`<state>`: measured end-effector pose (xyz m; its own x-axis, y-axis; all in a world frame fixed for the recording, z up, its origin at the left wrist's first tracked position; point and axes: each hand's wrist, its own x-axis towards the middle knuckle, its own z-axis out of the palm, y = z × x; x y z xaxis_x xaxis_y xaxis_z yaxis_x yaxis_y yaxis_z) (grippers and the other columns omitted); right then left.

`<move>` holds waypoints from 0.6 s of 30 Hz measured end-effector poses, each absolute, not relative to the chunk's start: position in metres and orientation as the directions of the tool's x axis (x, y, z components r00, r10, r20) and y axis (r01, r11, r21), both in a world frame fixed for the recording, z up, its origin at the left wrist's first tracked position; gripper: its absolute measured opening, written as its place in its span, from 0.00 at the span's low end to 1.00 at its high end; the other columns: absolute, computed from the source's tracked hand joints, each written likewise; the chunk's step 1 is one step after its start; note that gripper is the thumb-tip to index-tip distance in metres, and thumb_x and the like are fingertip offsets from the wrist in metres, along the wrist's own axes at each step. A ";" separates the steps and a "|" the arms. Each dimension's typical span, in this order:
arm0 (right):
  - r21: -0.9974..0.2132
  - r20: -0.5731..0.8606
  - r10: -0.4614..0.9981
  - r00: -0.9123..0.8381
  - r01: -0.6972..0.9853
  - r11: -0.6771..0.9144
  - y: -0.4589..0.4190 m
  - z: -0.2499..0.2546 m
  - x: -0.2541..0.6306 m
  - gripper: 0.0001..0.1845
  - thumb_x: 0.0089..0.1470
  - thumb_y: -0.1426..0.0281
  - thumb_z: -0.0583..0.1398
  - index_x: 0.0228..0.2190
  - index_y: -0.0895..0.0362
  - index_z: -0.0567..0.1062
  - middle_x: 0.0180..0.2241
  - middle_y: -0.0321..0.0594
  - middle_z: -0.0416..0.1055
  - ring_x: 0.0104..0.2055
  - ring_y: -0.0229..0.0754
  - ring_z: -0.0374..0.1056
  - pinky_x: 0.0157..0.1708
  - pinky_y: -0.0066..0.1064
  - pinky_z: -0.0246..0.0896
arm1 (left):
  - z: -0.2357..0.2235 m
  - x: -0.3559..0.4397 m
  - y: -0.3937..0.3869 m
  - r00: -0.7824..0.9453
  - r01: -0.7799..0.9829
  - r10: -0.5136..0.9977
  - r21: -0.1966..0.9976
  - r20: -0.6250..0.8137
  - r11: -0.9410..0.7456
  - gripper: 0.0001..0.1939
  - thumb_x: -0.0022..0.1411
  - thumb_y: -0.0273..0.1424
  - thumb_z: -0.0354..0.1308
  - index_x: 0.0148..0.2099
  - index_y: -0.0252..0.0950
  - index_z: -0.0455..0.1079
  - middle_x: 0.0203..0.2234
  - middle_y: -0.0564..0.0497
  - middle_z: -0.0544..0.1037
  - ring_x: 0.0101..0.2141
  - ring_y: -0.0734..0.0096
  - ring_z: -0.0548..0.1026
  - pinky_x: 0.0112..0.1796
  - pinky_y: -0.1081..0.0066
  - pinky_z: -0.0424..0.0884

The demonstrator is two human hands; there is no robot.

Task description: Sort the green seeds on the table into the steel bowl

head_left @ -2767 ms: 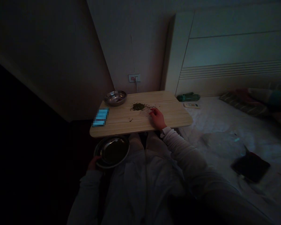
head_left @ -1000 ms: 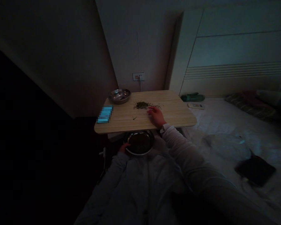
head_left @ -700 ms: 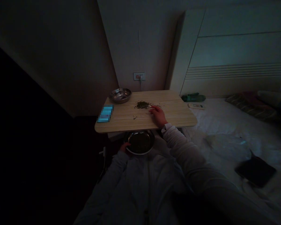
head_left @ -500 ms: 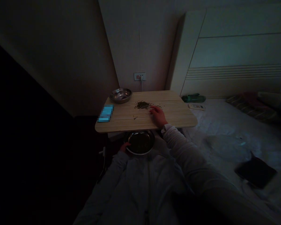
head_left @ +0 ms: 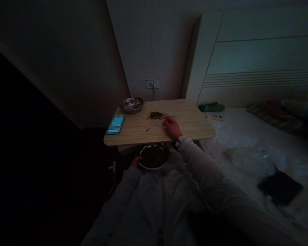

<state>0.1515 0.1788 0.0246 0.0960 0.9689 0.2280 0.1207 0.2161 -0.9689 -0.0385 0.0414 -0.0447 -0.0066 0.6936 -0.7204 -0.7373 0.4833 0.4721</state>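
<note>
My left hand [head_left: 137,162] grips the left rim of a steel bowl [head_left: 154,167] below the table's front edge. Dark contents, too dim to make out, lie inside that bowl. Over the wooden tabletop, my right hand [head_left: 172,127] has its fingers bent and drawn together at the near right side of a pile of small dark green grains [head_left: 156,115]. Whether a grain sits between those fingertips is too small to see. Several stray dark bits [head_left: 147,129] lie nearer the front edge, left of this hand.
A second steel bowl [head_left: 132,105] stands at the table's [head_left: 192,116] back left corner, with a lit phone [head_left: 115,124] in front of it. To the right, a bed holds a green bottle [head_left: 212,107], a remote [head_left: 215,117] and a dark flat object [head_left: 280,187]. A socket [head_left: 152,84] with a plugged cable is behind.
My right hand has shifted very slightly left and down beside the grain pile. My left hand keeps its hold on the bowl. The view has tilted a little.
</note>
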 end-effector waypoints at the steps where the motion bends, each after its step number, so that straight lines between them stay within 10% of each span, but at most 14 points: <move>1: -0.969 0.228 0.970 0.090 0.121 0.216 0.179 0.024 0.151 0.17 0.41 0.68 0.56 0.37 0.57 0.73 0.26 0.35 0.70 0.31 0.39 0.66 0.41 0.36 0.61 | -0.044 -0.038 0.042 -0.020 -0.740 0.692 0.476 -0.722 0.476 0.13 0.40 0.17 0.51 0.28 0.33 0.73 0.14 0.50 0.75 0.30 0.59 0.78 0.37 0.62 0.73; 18: -0.916 0.260 0.966 -0.001 0.316 0.247 0.176 0.027 0.149 0.16 0.46 0.72 0.54 0.39 0.57 0.73 0.28 0.37 0.70 0.32 0.39 0.66 0.42 0.36 0.62 | -0.054 -0.042 0.044 -0.020 -0.710 0.702 0.504 -0.712 0.492 0.14 0.43 0.19 0.52 0.32 0.33 0.74 0.15 0.50 0.77 0.27 0.60 0.78 0.36 0.61 0.74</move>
<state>0.1489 0.1755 0.0267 -0.0009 0.9656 0.2601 0.3158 0.2471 -0.9161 -0.0421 0.0438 -0.0543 -0.0200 0.7016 -0.7123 -0.7100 0.4916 0.5042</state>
